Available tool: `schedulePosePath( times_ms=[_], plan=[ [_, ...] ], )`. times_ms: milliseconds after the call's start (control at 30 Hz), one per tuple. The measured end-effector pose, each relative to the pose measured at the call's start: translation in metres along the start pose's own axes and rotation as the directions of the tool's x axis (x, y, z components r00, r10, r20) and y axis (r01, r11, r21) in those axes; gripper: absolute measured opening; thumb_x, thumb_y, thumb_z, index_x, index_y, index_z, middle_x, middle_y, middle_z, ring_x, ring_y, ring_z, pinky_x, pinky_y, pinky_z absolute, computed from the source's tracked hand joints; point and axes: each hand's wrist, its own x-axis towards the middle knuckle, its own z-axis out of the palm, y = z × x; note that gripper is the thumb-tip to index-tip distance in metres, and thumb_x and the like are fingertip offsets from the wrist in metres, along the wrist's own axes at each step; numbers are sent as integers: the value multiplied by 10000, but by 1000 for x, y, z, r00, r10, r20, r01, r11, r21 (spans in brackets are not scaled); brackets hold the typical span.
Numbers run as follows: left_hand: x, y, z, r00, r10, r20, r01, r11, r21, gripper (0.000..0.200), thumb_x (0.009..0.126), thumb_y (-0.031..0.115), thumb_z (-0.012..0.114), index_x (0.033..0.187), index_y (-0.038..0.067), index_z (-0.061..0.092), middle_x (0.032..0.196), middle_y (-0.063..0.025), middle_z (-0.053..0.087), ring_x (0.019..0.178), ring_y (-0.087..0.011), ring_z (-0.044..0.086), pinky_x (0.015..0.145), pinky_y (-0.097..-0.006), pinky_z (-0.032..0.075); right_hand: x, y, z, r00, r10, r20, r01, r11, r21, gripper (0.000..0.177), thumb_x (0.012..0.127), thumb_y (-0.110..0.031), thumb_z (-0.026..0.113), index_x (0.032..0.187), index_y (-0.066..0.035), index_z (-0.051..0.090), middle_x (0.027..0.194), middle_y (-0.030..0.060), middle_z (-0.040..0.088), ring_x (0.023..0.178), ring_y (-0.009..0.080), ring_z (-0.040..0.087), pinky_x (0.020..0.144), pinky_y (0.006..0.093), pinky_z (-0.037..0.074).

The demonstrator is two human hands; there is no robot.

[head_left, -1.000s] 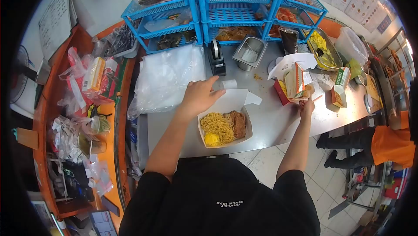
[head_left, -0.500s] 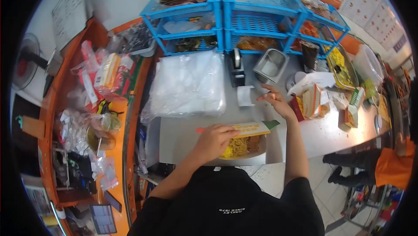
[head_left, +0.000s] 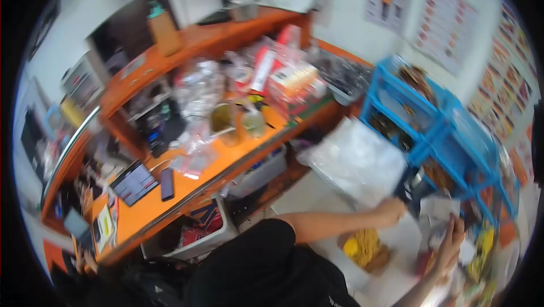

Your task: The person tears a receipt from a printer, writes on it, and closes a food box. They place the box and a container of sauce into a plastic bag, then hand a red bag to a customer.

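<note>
Noodles (head_left: 372,248) with a yellow egg-like piece (head_left: 351,247) lie in an uncovered food box below my hands. My left hand (head_left: 391,212) is closed above the far side of the box, near the plastic bag stack; blur hides what it may hold. My right hand (head_left: 450,244) is to the right of the noodles with fingers stretched out, near a white paper slip (head_left: 439,208). Nothing can be made out in it. A black tape dispenser (head_left: 416,188) stands just beyond my left hand. The box's lid cannot be told apart from the pale surface.
A stack of clear plastic bags (head_left: 360,162) lies at the back of the metal table. Blue tiered baskets (head_left: 447,143) stand behind. Left is an orange counter (head_left: 226,151) with a tablet (head_left: 134,184), a phone (head_left: 166,184) and plastic packets. Another person's hand (head_left: 85,260) shows lower left.
The view has swung left, bringing in more of the orange counter. My left hand has left the box's yellow-and-white lid and moved up and away. The noodles are more exposed.
</note>
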Motion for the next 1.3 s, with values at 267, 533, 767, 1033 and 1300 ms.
schedulePosePath(
  times_ms=[267, 533, 767, 1033, 1300],
  plan=[
    [43, 12, -47, 956, -76, -283, -160, 674, -721, 127, 884, 81, 603, 970, 15, 668, 930, -79, 677, 828, -158, 624, 722, -287, 492, -54, -56, 23, 538, -276, -796, 231, 957, -176, 399, 767, 59, 670, 1135, 10, 523, 857, 128, 637, 811, 172, 634, 667, 254, 497],
    [-98, -55, -58, 784, -121, -609, -151, 914, -376, 109, 887, 91, 563, 885, -8, 607, 864, -116, 647, 805, -213, 594, 751, -320, 446, -183, -5, 185, 941, -261, 215, 279, 958, -60, 219, 613, -19, 642, 831, -43, 638, 911, 94, 649, 823, 272, 623, 690, 363, 520],
    [-179, -59, -8, 922, 339, -187, -363, 926, -108, 146, 749, 103, 645, 882, 50, 618, 923, -93, 602, 892, -266, 566, 801, -380, 425, -197, -5, 175, 906, -94, 413, 85, 996, 40, 192, 614, 6, 629, 801, -39, 635, 845, 76, 652, 810, 272, 596, 700, 361, 510],
    [-205, -79, 22, 891, 279, -360, -226, 957, 181, 481, 696, 144, 722, 1084, 42, 456, 1209, -178, 442, 1109, -362, 453, 935, -490, 378, -202, -11, 173, 897, -63, 437, 51, 998, 39, 192, 697, -140, 696, 800, -1, 614, 837, 153, 630, 796, 355, 597, 701, 401, 476],
    [-197, -79, 10, 980, 198, 17, -198, 976, 93, 425, 793, 228, 658, 1175, 64, 564, 1315, -128, 476, 1303, -280, 359, 1051, -459, 277, -199, -18, 177, 902, -72, 426, 61, 997, 39, 111, 638, 15, 634, 748, -1, 629, 792, 142, 655, 746, 328, 593, 696, 396, 474]
  ],
)
